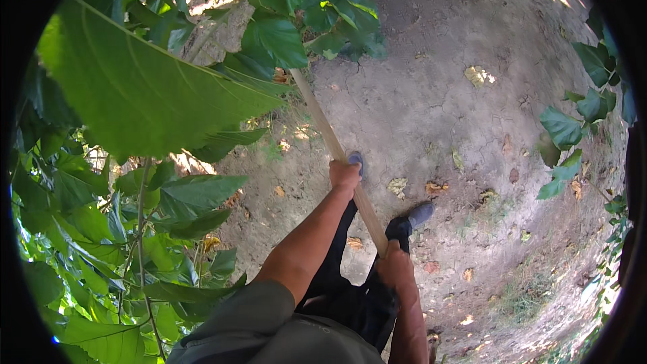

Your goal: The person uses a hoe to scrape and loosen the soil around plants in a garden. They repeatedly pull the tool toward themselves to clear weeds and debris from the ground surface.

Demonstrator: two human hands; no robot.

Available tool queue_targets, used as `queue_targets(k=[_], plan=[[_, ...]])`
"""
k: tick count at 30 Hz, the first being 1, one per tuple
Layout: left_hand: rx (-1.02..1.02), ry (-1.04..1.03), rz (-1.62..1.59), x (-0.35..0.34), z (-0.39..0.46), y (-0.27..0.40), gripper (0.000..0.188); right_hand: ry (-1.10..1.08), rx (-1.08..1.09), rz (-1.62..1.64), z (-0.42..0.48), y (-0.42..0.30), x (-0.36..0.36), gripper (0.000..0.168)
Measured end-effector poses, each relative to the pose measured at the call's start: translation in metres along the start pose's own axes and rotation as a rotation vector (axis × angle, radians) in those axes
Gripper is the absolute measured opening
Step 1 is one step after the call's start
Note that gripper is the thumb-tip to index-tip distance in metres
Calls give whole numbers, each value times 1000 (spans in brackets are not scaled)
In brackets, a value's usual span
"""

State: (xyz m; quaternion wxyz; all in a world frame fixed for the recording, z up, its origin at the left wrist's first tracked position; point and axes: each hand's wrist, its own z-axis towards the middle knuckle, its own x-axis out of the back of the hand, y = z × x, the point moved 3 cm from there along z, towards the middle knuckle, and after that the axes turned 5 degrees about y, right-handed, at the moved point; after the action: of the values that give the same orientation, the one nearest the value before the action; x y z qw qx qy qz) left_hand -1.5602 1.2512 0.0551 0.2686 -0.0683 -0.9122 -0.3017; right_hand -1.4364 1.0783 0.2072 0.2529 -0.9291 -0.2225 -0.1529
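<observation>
A long wooden pole (323, 121), probably a tool's handle, slants from near my waist up towards the upper left. My left hand (345, 176) grips it around its middle, above one grey shoe. Lower down, my right hand (397, 267) is closed around the near end, beside my right leg. The far end of the pole disappears behind green leaves (275, 35), so whatever it carries there is hidden.
One large leaf (151, 86) hangs close to the camera at upper left. Leafy branches (141, 232) crowd the left side, and more foliage (561, 129) reaches in from the right. Fallen dry leaves (398, 187) lie on cracked bare soil (429, 111).
</observation>
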Motion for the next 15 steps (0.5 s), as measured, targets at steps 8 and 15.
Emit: queue_targets(k=[8, 15], plan=[[119, -162, -36, 24, 21, -9, 27, -30, -98, 43, -80, 21, -2, 28], [250, -281, -266, 32, 41, 3, 17, -13, -46, 68, -85, 23, -10, 29]])
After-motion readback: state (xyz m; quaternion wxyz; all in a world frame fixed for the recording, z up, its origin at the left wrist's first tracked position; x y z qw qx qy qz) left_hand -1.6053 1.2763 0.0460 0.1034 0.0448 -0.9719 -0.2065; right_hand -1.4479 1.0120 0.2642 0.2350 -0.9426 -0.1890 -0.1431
